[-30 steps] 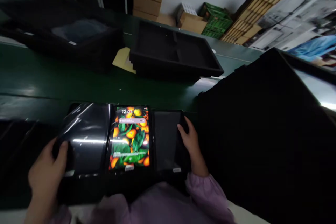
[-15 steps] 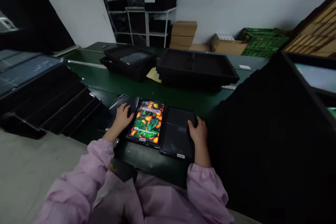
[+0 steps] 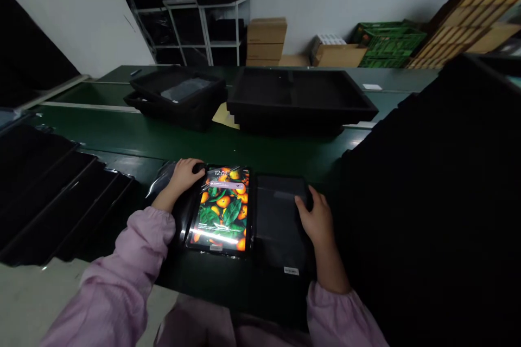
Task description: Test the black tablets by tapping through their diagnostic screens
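Note:
A tablet (image 3: 220,209) lies on the green bench, its screen lit with an orange-and-leaf wallpaper and the clock at 12:01. To its left, my left hand (image 3: 184,175) curls over the far edge of a dark tablet in glossy plastic film (image 3: 165,181), mostly hidden by my hand and sleeve. On the right, a dark tablet with its screen off (image 3: 277,222) carries a small white label. My right hand (image 3: 315,217) grips that tablet's right edge.
The green bench (image 3: 122,130) holds black foam trays (image 3: 297,92) (image 3: 175,100) and a yellow paper (image 3: 223,117). Black stacks stand left (image 3: 52,190) and right (image 3: 415,200). Behind are a metal shelf (image 3: 187,27), cardboard boxes (image 3: 266,38) and green crates (image 3: 386,46).
The view has swung from tilted to nearly level. My left hand has moved from the near part of the filmed tablet to its far edge. My right hand sits lower on the dark tablet's edge.

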Available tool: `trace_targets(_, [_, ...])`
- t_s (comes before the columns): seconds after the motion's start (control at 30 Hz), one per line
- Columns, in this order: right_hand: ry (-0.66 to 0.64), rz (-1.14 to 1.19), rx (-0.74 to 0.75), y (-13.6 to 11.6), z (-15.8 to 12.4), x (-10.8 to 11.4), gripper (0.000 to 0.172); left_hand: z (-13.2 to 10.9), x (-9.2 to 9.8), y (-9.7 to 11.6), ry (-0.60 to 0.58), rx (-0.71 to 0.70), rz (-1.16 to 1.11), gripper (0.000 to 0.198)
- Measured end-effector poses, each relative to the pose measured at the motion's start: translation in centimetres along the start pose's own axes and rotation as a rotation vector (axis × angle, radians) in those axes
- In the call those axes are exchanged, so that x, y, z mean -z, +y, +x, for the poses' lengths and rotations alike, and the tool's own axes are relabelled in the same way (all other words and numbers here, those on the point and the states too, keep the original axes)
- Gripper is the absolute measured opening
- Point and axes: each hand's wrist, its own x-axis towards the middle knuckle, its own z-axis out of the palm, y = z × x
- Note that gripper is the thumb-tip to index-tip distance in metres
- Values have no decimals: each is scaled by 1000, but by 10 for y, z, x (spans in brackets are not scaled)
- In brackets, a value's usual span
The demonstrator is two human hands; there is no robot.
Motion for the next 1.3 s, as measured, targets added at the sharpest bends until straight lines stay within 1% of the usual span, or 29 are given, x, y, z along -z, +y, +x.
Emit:
trace_targets(0.13, [-11, 10, 8, 0, 0, 1, 71, 1, 7, -3, -32, -11, 36, 33])
trace_targets(0.37, [-20, 30, -22, -2, 2, 5, 74, 8, 14, 4, -78, -13, 60, 38])
trace_targets(0.5, [-23, 49, -38, -6, 1, 8, 76, 11, 11, 8, -80, 1, 27, 40])
trace_targets(0.6, [-23, 74, -63, -7, 0, 11, 78, 13, 8, 11, -69, 14, -27, 38])
trace_targets(0.67, [-26, 96, -86, -7, -2, 13, 79, 11, 10, 12, -56, 22, -72, 42])
trace_targets(0.73, [-38, 124, -127, -6, -4, 15, 79, -1, 18, 9, 41, 44, -259, 57])
trace_targets(0.77, [-51, 140, -155, -6, -6, 16, 79, -12, 24, 5, 122, 68, -405, 66])
trace_targets(0.8, [-69, 158, -185, -6, -8, 18, 80, -25, 31, -1, 226, 98, -588, 72])
trace_targets(0.83, [-91, 176, -214, -6, -11, 21, 82, -42, 37, -8, 292, 135, -737, 74])
trace_targets(0.87, [-113, 194, -239, -6, -14, 23, 86, -60, 43, -17, 365, 213, -796, 71])
trace_targets(0.9, [-134, 211, -257, -7, -18, 26, 90, -79, 47, -27, 396, 324, -803, 72])
trace_targets(0.93, [-150, 225, -271, -8, -21, 29, 95, -98, 50, -37, 406, 462, -791, 77])
trace_targets(0.97, [-165, 235, -283, -9, -25, 32, 99, -115, 53, -47, 386, 606, -806, 86])
trace_targets(1.0, [-184, 240, -293, -10, -28, 36, 103, -128, 55, -56, 326, 745, -863, 91])
trace_targets(1.03, [-207, 241, -303, -11, -32, 39, 104, -137, 56, -63, 263, 824, -936, 92])
trace_targets(1.07, [-236, 237, -312, -13, -35, 42, 105, -142, 58, -68, 196, 873, -987, 93])
trace_targets(1.13, [-280, 220, -331, -17, -40, 47, 106, -142, 62, -72, 63, 907, -989, 90])
trace_targets(1.2, [-291, 193, -345, -21, -43, 51, 109, -135, 66, -69, -27, 923, -917, 85])
trace_targets(1.23, [-285, 182, -347, -24, -45, 53, 110, -132, 67, -65, -41, 934, -892, 83])
trace_targets(1.3, [-264, 167, -353, -27, -46, 56, 109, -130, 69, -57, -40, 951, -912, 78])
